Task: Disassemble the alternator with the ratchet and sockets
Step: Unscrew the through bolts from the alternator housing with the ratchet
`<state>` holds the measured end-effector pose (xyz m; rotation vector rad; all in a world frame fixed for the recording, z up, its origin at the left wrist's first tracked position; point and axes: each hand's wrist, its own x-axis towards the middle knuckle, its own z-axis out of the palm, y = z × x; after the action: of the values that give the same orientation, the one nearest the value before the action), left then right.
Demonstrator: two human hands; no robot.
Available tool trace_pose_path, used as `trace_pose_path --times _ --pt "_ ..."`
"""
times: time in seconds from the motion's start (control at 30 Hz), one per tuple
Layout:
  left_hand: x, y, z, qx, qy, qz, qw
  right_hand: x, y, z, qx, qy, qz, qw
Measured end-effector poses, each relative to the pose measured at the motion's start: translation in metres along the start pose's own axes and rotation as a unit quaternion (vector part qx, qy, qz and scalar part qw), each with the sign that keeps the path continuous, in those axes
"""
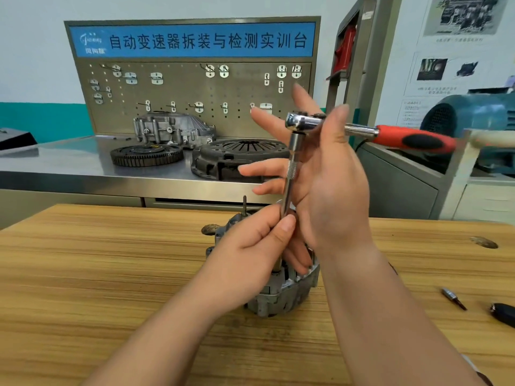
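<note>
The grey alternator (pixel 281 299) stands on the wooden table (pixel 111 274), largely hidden behind my hands. A ratchet (pixel 362 130) with a red and black handle sits level above it, on a long extension bar (pixel 291 174) that runs down into the alternator. My left hand (pixel 259 246) pinches the bar's lower end between thumb and fingers. My right hand (pixel 328 174) is held up beside the ratchet head with straight, spread fingers, thumb laid over the head. A thin bolt (pixel 244 206) sticks up from the alternator's far side.
A loose bit (pixel 452 298) and a black tool end (pixel 504 313) lie on the table at the right. Behind, a steel bench (pixel 69 162) carries a flywheel (pixel 146 154), a clutch cover (pixel 239 158) and a grey housing (pixel 172 129). A green motor (pixel 473 118) stands far right.
</note>
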<state>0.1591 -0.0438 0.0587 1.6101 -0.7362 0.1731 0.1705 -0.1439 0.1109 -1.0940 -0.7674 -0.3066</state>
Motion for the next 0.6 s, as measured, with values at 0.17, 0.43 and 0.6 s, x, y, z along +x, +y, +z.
trace_pose_path --times 0.17,0.43,0.6 --pt "0.0018 0.0002 -0.0029 0.014 -0.005 -0.01 1.0 -0.0005 -0.0043 0.0007 -0.082 0.007 -0.07 0.994" --pt "-0.0018 0.0054 0.0018 0.004 -0.009 -0.005 1.0 -0.0005 -0.0031 0.0046 -0.048 -0.018 -0.063 0.997" --pt "-0.001 0.0032 0.0017 0.007 -0.015 -0.006 1.0 0.0011 -0.0012 -0.0019 0.007 -0.022 0.023 0.999"
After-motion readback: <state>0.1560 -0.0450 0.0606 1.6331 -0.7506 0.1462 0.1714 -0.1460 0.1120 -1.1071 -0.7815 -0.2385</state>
